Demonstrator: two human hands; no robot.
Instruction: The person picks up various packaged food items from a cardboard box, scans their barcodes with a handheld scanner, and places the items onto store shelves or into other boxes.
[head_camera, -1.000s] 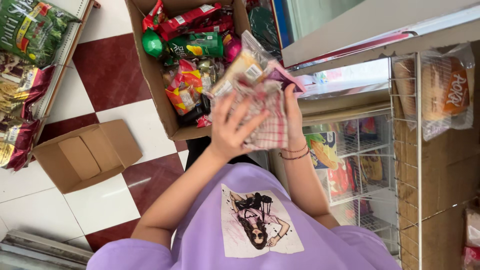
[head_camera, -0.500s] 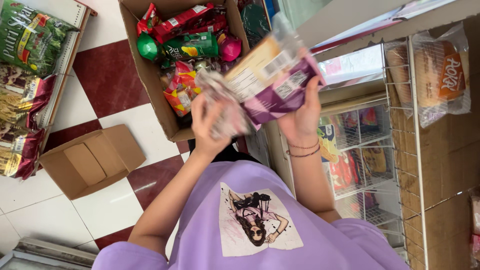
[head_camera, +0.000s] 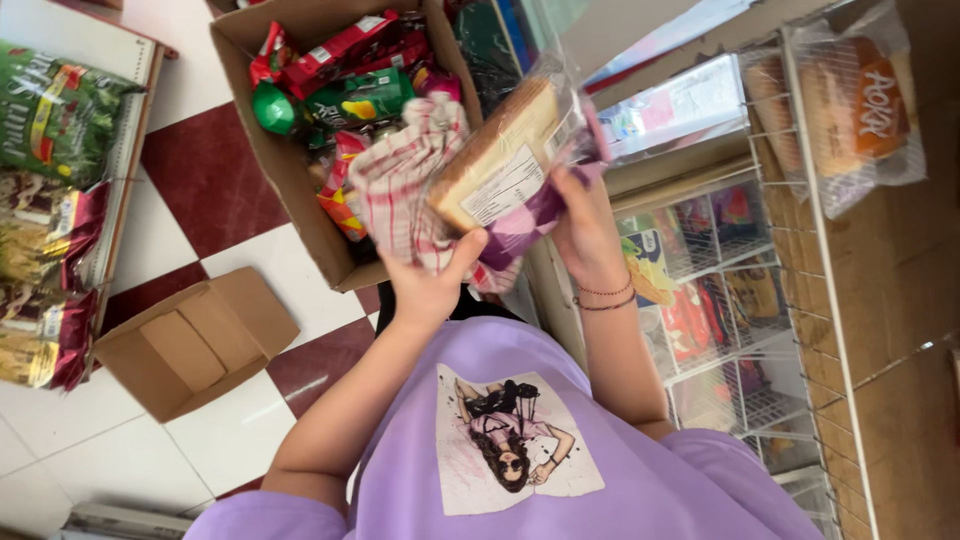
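Note:
Both hands hold a pack of sliced bread (head_camera: 500, 165) in clear and purple wrap at chest height. My left hand (head_camera: 430, 285) grips the pack's lower end with the thumb over it, and a red-and-white checked cloth (head_camera: 395, 190) is bunched against the same hand. My right hand (head_camera: 582, 230), with thin bracelets at the wrist, holds the purple side of the pack. Behind the pack an open cardboard box (head_camera: 295, 215) full of colourful snack packets stands on the tiled floor.
A small empty cardboard box (head_camera: 190, 340) lies open on the red-and-white tiles. Bags of snacks (head_camera: 50, 130) fill a shelf at the left. At the right, a wire rack (head_camera: 800, 200) holds wrapped bread (head_camera: 860, 100) and, lower, small packets (head_camera: 700, 300).
The bread pack has turned so its cut face and label show. The checked cloth, spread over the pack a second ago, now hangs bunched at my left hand.

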